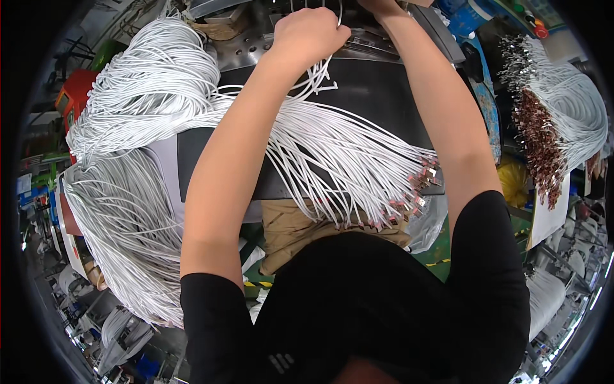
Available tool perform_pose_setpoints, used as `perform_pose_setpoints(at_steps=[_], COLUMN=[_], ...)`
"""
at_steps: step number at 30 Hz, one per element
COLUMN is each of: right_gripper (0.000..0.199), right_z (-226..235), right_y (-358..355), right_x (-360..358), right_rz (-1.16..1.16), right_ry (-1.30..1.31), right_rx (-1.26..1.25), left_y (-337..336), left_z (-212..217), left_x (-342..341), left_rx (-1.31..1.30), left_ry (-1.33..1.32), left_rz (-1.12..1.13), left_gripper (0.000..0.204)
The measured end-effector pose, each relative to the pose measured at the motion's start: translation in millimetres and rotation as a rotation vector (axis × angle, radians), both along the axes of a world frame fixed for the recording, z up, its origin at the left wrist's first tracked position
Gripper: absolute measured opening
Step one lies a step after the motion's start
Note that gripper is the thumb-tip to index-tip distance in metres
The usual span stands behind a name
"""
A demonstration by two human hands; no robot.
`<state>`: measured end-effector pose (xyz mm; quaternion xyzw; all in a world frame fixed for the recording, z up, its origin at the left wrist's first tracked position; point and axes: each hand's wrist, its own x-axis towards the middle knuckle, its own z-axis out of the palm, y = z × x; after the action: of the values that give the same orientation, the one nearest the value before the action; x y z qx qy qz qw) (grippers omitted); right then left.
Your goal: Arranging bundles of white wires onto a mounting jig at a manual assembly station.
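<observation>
Your left hand (311, 32) is clenched around white cables (332, 137) fanned across the black desk (377, 96); your right hand (384, 6) is cropped, grip unclear; draw one cable free gently, avoiding tangles

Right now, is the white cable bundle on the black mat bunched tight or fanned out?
Fanned out: the white cable bundle spreads from the left hand across the black mat.

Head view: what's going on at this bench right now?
A person in a black T-shirt works over a dark mat covered with a big bundle of thin white cables. The left hand is closed around a few of these cables near the metal fixture at the far edge. The right hand is mostly out of frame. A second bundle with metal connectors hangs at right.
</observation>
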<state>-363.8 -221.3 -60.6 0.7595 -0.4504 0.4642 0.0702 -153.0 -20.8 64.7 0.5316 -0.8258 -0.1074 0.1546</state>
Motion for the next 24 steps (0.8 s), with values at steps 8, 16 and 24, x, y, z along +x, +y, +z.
perform_pose_setpoints(at_steps=[8, 16, 24], right_gripper=[0.033, 0.059, 0.046], right_z=[53.9, 79.1, 80.4], right_y=[102.1, 176.3, 182.7], right_x=[34.6, 63.3, 80.4], right_rz=[0.056, 0.048, -0.24], right_ry=[0.172, 0.285, 0.383], right_rx=[0.312, 0.314, 0.065], left_y=[-31.3, -34.4, -56.0], left_z=[-15.8, -50.7, -78.5], left_x=[26.2, 29.0, 31.0], left_rx=[0.23, -0.507, -0.704], left_ry=[-0.019, -0.162, -0.198], left_rz=[0.175, 0.089, 0.195], left_gripper=[0.046, 0.046, 0.048])
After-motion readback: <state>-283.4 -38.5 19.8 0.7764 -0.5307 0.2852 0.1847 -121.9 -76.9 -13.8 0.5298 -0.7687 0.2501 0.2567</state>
